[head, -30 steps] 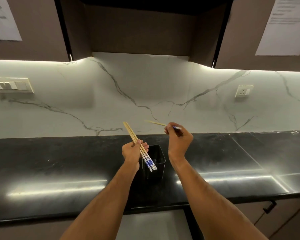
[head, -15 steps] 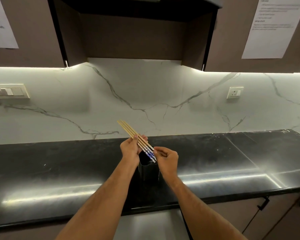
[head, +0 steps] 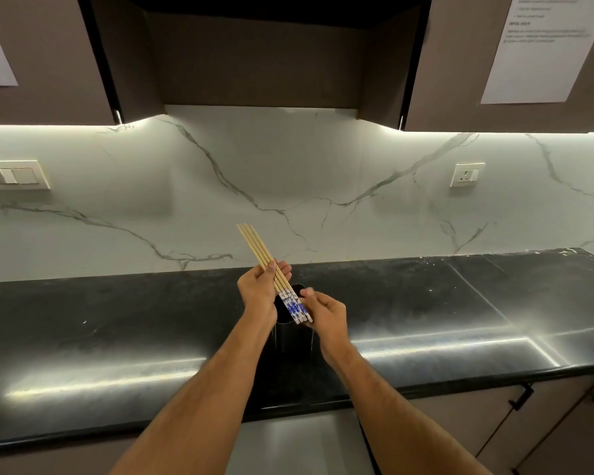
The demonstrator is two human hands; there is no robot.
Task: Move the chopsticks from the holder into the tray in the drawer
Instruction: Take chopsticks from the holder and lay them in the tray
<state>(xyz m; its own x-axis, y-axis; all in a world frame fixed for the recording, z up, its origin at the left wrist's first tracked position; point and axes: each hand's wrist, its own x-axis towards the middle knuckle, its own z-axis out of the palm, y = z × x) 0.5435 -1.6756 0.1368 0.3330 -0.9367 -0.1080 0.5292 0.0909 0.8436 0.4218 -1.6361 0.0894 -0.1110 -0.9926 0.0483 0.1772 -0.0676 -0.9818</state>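
1. Half a second ago the right hand (head: pixel 324 311) was touching the blue ends of the chopsticks (head: pixel 271 269). Now it has slid a little to the right, and the sticks lie neater, side by side.
2. The left hand (head: pixel 259 289) grips the bundle near its middle, thumb on top. The plain tips point up and to the left. The blue-and-white ends point down, just above the holder (head: pixel 294 334).
3. The right hand is loosely curled beside the blue ends. I cannot tell if it touches them or holds anything.
4. The chopsticks look light, thin and stiff. They are smooth, so one could slip out and roll away. I think the middle is the best place to hold them, with all the sticks squeezed together.
5. The holder is a dark cup. It stands on the black desk (head: pixel 117 337), between the two arms.
6. The desk is shiny, with bright light stripes on it.
7. Behind it is a white marble wall (head: pixel 306 186) with a socket (head: pixel 466 174) and switches (head: pixel 12 175). Brown cupboards (head: pixel 42 56) with paper sheets hang above.
8. The drawer and tray are not in view.
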